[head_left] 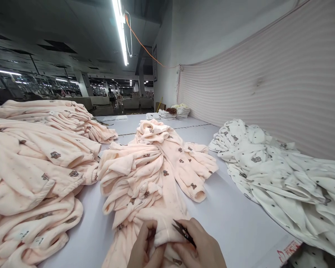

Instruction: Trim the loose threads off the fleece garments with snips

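Note:
A pink fleece garment with brown bear prints [173, 175] lies bunched on the table in front of me, one sleeve stretched to the right. My left hand [145, 247] pinches a folded edge of it near the bottom of the view. In my right hand [205, 245] is a pair of dark thread snips [184, 232], blades pointing up and left over the pale folded edge. The right fingers also rest against that cloth, partly hidden beneath the hand.
Pink garments [44, 160] are heaped on the left, some with small white labels. White bear-print garments [268, 163] spread along the right edge. Folded white stacks [181, 111] stand at the table's far end. A pale striped sheet [254, 89] hangs along the right wall.

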